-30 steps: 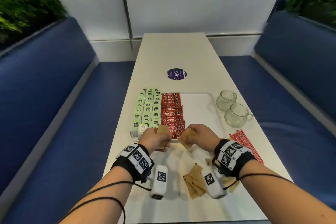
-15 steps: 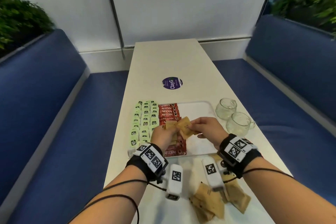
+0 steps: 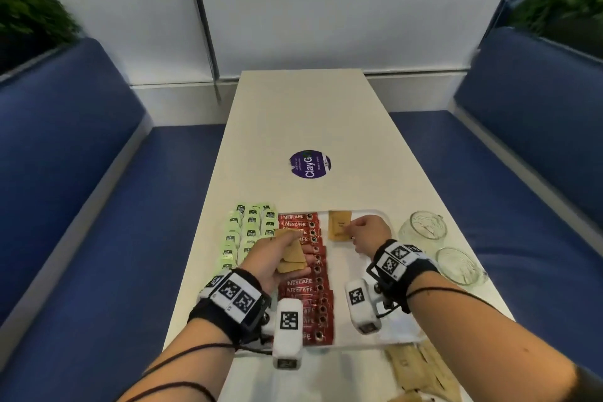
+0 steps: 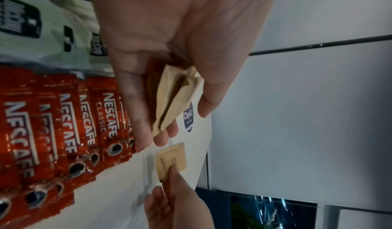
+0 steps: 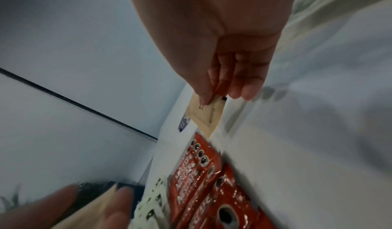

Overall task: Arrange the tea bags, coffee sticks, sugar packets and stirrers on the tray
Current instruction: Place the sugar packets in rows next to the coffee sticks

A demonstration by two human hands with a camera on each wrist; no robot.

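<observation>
L hand (image 3: 275, 254) grips a bunch of brown sugar packets (image 3: 291, 258) over the coffee sticks (image 3: 306, 284). R hand (image 3: 368, 232) pinches one sugar packet (image 3: 338, 225) at tray (image 3: 365, 341) far edge, just beside the coffee row. Tea bags (image 3: 248, 232) along tray's left edge. More packets (image 3: 421, 372) at bench near-right corner; 2 glass cups (image 3: 421, 227) at bench right edge.

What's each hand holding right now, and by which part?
The left hand grips a few sugar packets around their middle. The right hand pinches one packet by its right edge.
</observation>
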